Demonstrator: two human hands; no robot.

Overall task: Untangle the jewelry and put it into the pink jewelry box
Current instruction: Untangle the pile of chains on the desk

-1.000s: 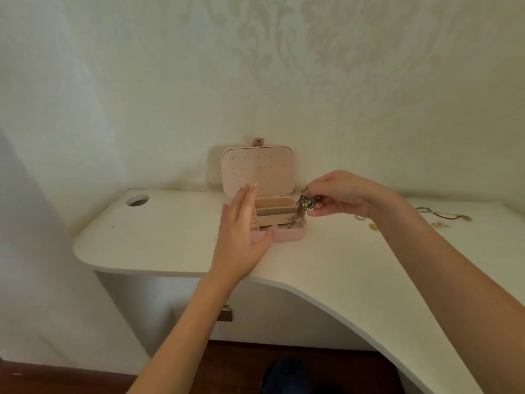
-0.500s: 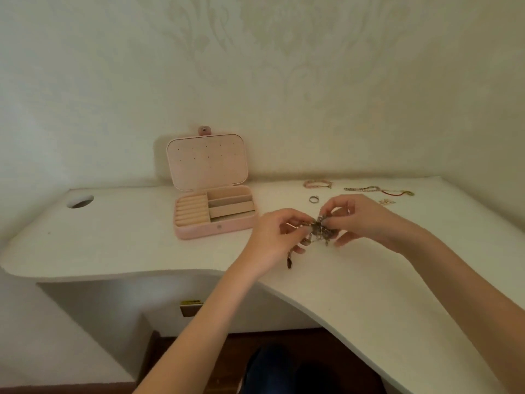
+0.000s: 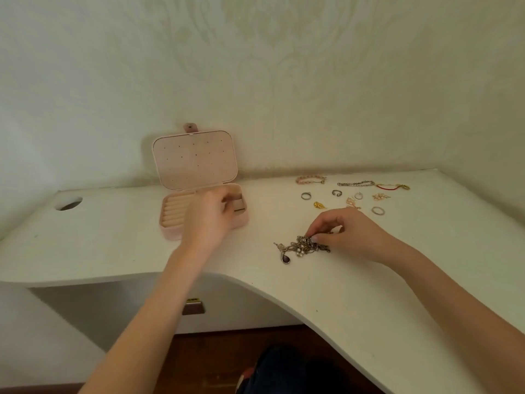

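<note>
Two hands are over the white bench [image 3: 119, 240]: my left hand [image 3: 208, 216] hovers above the right part of the open pink jewelry box [image 3: 181, 211], fingers curled, and I cannot tell whether its grip holds anything. My right hand [image 3: 345, 233] rests to the right of the box, its grip pinching the right edge of the tangled jewelry [image 3: 302, 247], which lies on the bench with a dark pendant [image 3: 285, 259] at its near left. Farther right, near the wall, lie loose rings [image 3: 306, 196], bracelets [image 3: 310, 180] and a red cord [image 3: 393, 187], well apart from the tangle.

Bare forearms, no sleeves, dark trousers [image 3: 287, 371] below
</note>
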